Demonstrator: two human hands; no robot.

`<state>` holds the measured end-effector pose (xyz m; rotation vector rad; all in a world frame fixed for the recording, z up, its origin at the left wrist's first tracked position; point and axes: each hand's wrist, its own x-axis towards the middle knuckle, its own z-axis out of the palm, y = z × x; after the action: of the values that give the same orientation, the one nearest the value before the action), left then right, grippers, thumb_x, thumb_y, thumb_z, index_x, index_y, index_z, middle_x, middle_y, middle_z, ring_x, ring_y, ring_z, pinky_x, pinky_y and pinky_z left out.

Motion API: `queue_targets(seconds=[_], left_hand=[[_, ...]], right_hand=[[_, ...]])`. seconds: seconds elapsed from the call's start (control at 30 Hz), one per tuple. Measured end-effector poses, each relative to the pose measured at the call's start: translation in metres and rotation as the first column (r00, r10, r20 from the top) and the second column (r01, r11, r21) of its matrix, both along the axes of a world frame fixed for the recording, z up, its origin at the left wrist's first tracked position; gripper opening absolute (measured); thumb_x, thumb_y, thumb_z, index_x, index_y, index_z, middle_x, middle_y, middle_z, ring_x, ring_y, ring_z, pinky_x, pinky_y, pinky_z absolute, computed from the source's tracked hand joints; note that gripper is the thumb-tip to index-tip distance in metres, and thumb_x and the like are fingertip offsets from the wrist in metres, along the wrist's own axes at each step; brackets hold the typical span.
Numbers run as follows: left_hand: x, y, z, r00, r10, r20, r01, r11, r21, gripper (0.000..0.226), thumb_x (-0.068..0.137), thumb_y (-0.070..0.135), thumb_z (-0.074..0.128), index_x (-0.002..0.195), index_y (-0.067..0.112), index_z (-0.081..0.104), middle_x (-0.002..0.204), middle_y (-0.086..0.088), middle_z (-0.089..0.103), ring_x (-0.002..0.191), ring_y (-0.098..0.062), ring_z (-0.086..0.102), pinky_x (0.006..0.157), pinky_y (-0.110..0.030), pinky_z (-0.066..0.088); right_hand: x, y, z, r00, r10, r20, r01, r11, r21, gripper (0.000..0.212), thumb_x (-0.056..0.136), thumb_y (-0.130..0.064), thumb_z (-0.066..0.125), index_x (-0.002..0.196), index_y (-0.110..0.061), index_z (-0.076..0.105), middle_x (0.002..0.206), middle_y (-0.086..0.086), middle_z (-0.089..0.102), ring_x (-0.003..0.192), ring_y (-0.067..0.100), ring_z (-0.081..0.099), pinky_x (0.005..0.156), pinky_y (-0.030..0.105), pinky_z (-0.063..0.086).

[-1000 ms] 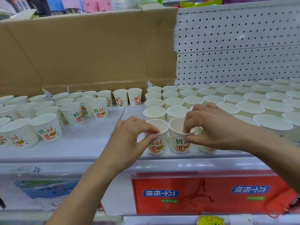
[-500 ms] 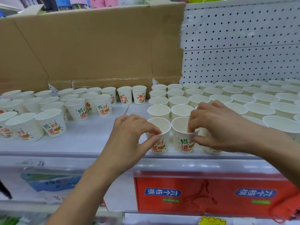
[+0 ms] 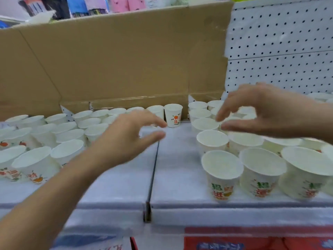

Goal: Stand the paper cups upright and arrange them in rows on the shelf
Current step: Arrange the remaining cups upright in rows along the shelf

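White paper cups with red and green print stand upright on the white shelf point(image 3: 173, 177). On the right they form tidy rows, with two front cups point(image 3: 222, 175) point(image 3: 262, 175) near the shelf's edge. On the left stands a looser group of cups point(image 3: 54, 141). One cup point(image 3: 173, 115) stands alone at the back by the cardboard. My left hand point(image 3: 126, 139) hovers over the bare middle strip, fingers and thumb spread, holding nothing. My right hand point(image 3: 266, 114) hangs above the right rows, thumb and fingers apart, also empty.
A tall brown cardboard sheet point(image 3: 117, 56) walls the back left; white pegboard point(image 3: 281, 46) backs the right. A seam point(image 3: 153, 170) splits the shelf in the middle. Red packages point(image 3: 252, 240) lie on the shelf below. Coloured goods line the shelf above.
Both hands have let go of the two front cups and risen away from them. The left hand moved left toward the middle gap. The view has come closer to the shelf.
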<state>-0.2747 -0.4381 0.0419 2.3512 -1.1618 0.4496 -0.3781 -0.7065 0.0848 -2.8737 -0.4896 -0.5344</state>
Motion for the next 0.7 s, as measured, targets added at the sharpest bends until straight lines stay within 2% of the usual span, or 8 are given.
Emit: queue_targets(seconds=[0.13,0.2,0.3,0.43,0.5,0.57,0.63,0.7], left_hand=[[0.083,0.009,0.03,0.989,0.141,-0.045,-0.13,0.973,0.188,0.017,0.093,0.033,0.06,0.103,0.029,0.072,0.1,0.014,0.068,0.094,-0.004,0.061,0.087,-0.032,0.051],[0.119,0.0,0.037,0.985,0.167,-0.045,-0.149,0.953,0.264,0.017,0.094,0.03,0.058,0.104,0.029,0.072,0.102,0.013,0.069,0.085,-0.004,0.064,0.081,-0.03,0.053],[0.162,-0.019,0.034,0.988,0.152,-0.032,-0.129,0.917,0.378,0.02,0.093,0.027,0.06,0.111,0.026,0.071,0.11,0.01,0.07,0.087,-0.008,0.063,0.071,-0.024,0.051],[0.196,-0.037,0.017,0.993,0.099,0.06,-0.115,0.823,0.557,0.027,0.086,0.03,0.07,0.113,0.028,0.069,0.113,0.011,0.068,0.096,-0.01,0.059,0.095,-0.035,0.04],[0.205,-0.043,0.011,0.993,0.043,0.107,-0.095,0.831,0.549,0.025,0.085,0.027,0.07,0.111,0.027,0.069,0.11,0.01,0.069,0.099,-0.012,0.06,0.092,-0.033,0.04],[0.208,-0.046,0.009,0.991,0.014,0.136,-0.083,0.853,0.515,0.021,0.086,0.022,0.069,0.107,0.025,0.07,0.106,0.008,0.069,0.099,-0.015,0.06,0.086,-0.029,0.041],[0.209,-0.049,0.007,0.987,-0.001,0.159,-0.079,0.865,0.496,0.02,0.086,0.018,0.068,0.105,0.024,0.069,0.104,0.006,0.068,0.096,-0.016,0.061,0.081,-0.031,0.047],[0.208,-0.051,0.004,0.987,-0.001,0.162,-0.078,0.873,0.482,0.02,0.086,0.016,0.067,0.104,0.023,0.068,0.103,0.005,0.067,0.089,-0.015,0.06,0.076,-0.033,0.051]], right_hand=[[0.089,0.028,0.01,0.997,-0.074,-0.031,0.07,0.992,-0.109,0.008,0.086,-0.035,0.066,0.089,-0.034,0.073,0.08,-0.023,0.061,0.082,-0.002,0.058,0.068,0.017,0.043],[0.134,0.034,0.005,0.992,-0.125,-0.031,0.118,0.977,-0.175,0.01,0.088,-0.032,0.066,0.094,-0.033,0.073,0.087,-0.019,0.065,0.087,0.006,0.062,0.077,0.024,0.045],[0.186,0.04,-0.008,0.97,-0.231,-0.072,0.201,0.934,-0.294,0.022,0.088,-0.034,0.066,0.109,-0.032,0.07,0.105,-0.013,0.067,0.103,0.012,0.057,0.096,0.034,0.033],[0.228,0.042,-0.027,0.954,-0.274,-0.12,0.191,0.868,-0.459,0.033,0.086,-0.036,0.068,0.119,-0.032,0.065,0.116,-0.01,0.064,0.11,0.017,0.053,0.084,0.029,0.029],[0.238,0.04,-0.034,0.967,-0.238,-0.092,0.165,0.86,-0.483,0.025,0.085,-0.035,0.067,0.11,-0.03,0.069,0.111,-0.007,0.067,0.103,0.019,0.057,0.08,0.029,0.032],[0.242,0.038,-0.038,0.978,-0.202,-0.043,0.155,0.855,-0.495,0.014,0.086,-0.032,0.064,0.094,-0.025,0.071,0.095,-0.003,0.069,0.092,0.023,0.06,0.072,0.028,0.031],[0.242,0.037,-0.04,0.981,-0.193,-0.008,0.16,0.838,-0.522,0.013,0.085,-0.028,0.06,0.076,-0.021,0.064,0.072,-0.002,0.058,0.078,0.025,0.055,0.064,0.027,0.026],[0.243,0.036,-0.041,0.978,-0.209,0.0,0.177,0.829,-0.53,0.017,0.085,-0.026,0.058,0.069,-0.021,0.058,0.063,-0.003,0.049,0.071,0.025,0.05,0.057,0.028,0.021]])
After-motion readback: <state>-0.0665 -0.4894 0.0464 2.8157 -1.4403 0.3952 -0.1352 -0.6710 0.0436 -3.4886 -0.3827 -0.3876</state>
